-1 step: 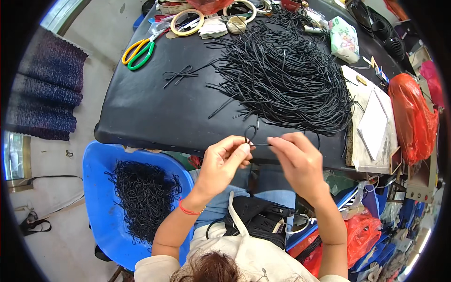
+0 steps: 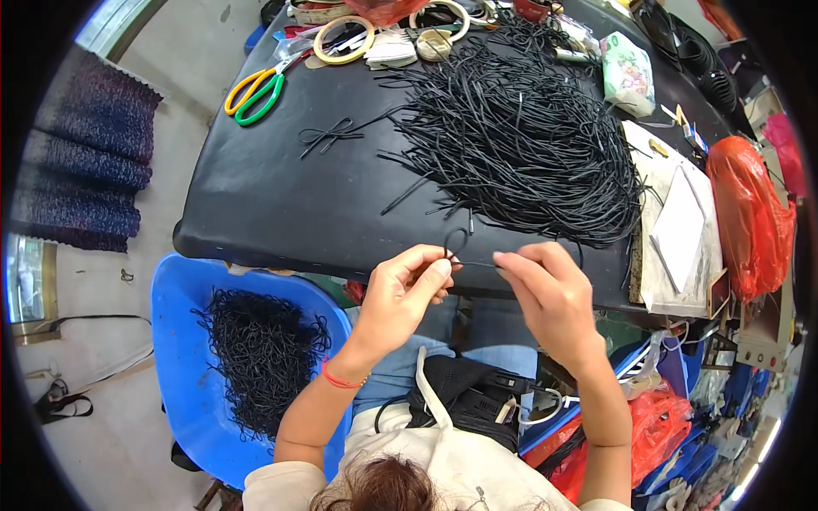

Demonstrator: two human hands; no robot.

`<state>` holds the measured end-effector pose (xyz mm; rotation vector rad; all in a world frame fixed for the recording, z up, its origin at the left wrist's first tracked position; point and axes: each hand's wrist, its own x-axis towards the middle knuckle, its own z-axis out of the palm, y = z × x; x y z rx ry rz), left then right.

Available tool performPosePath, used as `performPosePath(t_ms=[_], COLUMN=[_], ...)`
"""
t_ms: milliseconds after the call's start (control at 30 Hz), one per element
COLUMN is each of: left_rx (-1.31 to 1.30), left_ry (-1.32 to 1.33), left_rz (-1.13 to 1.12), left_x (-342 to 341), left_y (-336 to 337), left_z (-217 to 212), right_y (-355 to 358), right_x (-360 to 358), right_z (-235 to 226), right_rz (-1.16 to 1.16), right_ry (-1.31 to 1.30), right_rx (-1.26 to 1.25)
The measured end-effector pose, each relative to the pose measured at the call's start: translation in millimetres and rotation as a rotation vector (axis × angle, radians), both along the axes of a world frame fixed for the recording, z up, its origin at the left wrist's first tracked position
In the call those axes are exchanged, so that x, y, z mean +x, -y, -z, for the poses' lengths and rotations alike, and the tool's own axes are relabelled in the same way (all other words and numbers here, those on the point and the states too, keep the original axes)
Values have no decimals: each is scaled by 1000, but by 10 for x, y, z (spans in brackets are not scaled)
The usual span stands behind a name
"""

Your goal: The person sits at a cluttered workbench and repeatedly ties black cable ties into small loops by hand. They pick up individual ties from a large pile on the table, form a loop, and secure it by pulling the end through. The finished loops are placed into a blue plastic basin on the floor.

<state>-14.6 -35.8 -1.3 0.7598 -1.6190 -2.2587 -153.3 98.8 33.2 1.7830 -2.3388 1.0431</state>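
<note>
Between my hands, just over the table's near edge, is a thin black cord [image 2: 457, 242] with a small loop standing up from it. My left hand [image 2: 409, 294] pinches the cord at the base of the loop. The cord's free part runs across to my right hand [image 2: 554, 294], whose thumb and fingers are closed on it. Beyond my hands lies a large heap of loose black cords [image 2: 528, 145] with some pale tips. A cord tied in a bow [image 2: 331, 134] rests by itself left of the heap.
On my left, a blue tub [image 2: 183, 358] holds a mass of looped black cords. Scissors with yellow and green handles [image 2: 260, 95] and tape rolls [image 2: 344, 40] lie on the black tabletop [image 2: 281, 196]. A white board [image 2: 679, 230] and a red bag [image 2: 748, 217] stand at the right.
My right hand has moved a little to the right, drawing the cord out longer between the hands. The left hand keeps its pinch, and the loop looks much the same.
</note>
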Motion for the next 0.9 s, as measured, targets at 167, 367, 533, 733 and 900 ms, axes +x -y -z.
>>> performPosePath(t_ms=[167,367,533,733,900], left_rx=[-573,325,258,161,228], left_ry=[-128,-186,-184,-204,-240], left_rz=[561,129,69,-27,-128], left_x=[39,-9,9,-11,-13], left_y=[77,-66,-60,-131,-146], left_z=[-114,-112,2,19,-9], right_y=[145,35,-2,14,21], right_x=[-90,108,321,320,319], right_z=[-165,46,0,-42,18], right_rz=[-223,-44,63,-53,98], right_ry=[55,538,661,1402,1101], right_rx=[-29,-38,-23,-38,-11])
